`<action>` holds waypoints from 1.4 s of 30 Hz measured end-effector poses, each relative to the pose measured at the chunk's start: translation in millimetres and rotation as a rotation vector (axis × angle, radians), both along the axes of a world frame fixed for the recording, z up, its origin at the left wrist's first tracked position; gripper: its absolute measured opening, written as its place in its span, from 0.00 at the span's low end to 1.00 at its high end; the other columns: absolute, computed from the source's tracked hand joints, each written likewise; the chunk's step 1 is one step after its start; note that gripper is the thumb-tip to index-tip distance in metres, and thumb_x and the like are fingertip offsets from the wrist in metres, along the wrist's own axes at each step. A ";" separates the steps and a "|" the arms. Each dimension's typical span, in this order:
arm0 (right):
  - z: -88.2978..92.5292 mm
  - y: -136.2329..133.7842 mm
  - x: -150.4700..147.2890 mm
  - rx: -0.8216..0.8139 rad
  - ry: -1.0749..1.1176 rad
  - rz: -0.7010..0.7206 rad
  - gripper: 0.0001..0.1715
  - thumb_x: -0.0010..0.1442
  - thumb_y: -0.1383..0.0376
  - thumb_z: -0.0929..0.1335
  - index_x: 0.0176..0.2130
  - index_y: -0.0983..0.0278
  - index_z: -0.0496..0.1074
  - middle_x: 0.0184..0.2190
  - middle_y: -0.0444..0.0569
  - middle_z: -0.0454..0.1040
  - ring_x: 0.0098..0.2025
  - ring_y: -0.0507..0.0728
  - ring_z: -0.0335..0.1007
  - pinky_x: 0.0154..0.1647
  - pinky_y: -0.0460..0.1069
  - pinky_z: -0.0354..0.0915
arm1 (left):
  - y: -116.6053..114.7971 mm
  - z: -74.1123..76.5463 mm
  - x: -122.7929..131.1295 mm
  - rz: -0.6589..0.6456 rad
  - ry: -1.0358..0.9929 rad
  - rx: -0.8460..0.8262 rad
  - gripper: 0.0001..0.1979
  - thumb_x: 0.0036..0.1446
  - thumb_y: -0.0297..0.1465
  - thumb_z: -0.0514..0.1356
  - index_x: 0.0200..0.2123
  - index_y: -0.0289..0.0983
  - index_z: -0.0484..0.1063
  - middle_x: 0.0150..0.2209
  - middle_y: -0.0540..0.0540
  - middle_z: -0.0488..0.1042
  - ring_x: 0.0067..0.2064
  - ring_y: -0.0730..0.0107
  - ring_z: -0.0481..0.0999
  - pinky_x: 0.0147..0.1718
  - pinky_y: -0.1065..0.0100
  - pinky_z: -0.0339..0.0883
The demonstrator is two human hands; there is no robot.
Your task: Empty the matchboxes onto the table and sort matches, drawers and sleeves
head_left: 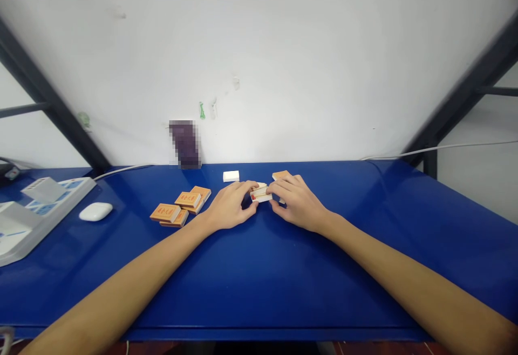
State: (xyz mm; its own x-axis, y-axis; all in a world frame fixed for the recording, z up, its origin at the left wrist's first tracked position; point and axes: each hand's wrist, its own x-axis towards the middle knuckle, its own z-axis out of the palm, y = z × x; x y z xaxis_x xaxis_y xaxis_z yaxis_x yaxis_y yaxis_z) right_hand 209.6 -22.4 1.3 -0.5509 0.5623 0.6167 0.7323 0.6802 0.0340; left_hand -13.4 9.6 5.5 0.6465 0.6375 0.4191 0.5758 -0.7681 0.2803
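In front of me a small white matchbox tray (265, 198) holds a few red-tipped matches (256, 197). My left hand (232, 204) is closed about the tray's left end, thumb at its near side and forefinger at the far side. My right hand (297, 201) has curled fingers at the tray's right end, over the matches' plain ends; its exact grip is partly hidden. An orange matchbox (280, 175) shows just behind the right hand. A white tray-like piece (231, 176) lies beyond the left hand.
Several orange matchboxes (188, 199) lie piled left of my left forearm. Farther left are a white earbud case (96, 211) and a white power strip (76, 188) with plugs. A dark pixelated rectangle (186, 144) stands against the wall. Dark metal bars frame the blue table (259, 279).
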 end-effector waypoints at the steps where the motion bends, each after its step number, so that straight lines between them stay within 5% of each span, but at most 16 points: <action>1: -0.1 0.1 -0.1 0.006 0.004 0.000 0.08 0.60 0.72 0.65 0.39 0.62 0.70 0.37 0.48 0.77 0.44 0.60 0.67 0.45 0.54 0.56 | -0.2 0.1 0.0 0.005 0.007 -0.006 0.18 0.60 0.36 0.56 0.54 0.40 0.66 0.41 0.46 0.76 0.41 0.61 0.75 0.41 0.61 0.69; 22: -9.3 4.4 2.0 -0.071 0.096 -0.081 0.07 0.59 0.69 0.68 0.40 0.63 0.73 0.34 0.52 0.77 0.52 0.65 0.66 0.46 0.56 0.59 | 0.8 -0.8 0.7 0.071 0.046 -0.005 0.20 0.59 0.34 0.56 0.55 0.40 0.63 0.40 0.47 0.75 0.41 0.62 0.75 0.41 0.61 0.68; 32: -9.6 4.3 0.5 -0.109 0.142 -0.093 0.10 0.63 0.68 0.66 0.45 0.63 0.74 0.35 0.52 0.78 0.55 0.66 0.66 0.47 0.57 0.60 | 1.4 -0.3 1.4 0.083 0.031 0.018 0.06 0.63 0.32 0.53 0.42 0.39 0.66 0.36 0.48 0.74 0.36 0.65 0.73 0.36 0.64 0.65; 42: -8.7 2.6 -0.6 -0.137 0.108 -0.137 0.19 0.63 0.68 0.64 0.53 0.62 0.73 0.43 0.54 0.79 0.57 0.66 0.64 0.48 0.59 0.60 | 2.2 -1.3 -0.1 0.088 -0.009 -0.007 0.17 0.65 0.30 0.51 0.56 0.40 0.58 0.38 0.49 0.74 0.36 0.65 0.75 0.38 0.64 0.66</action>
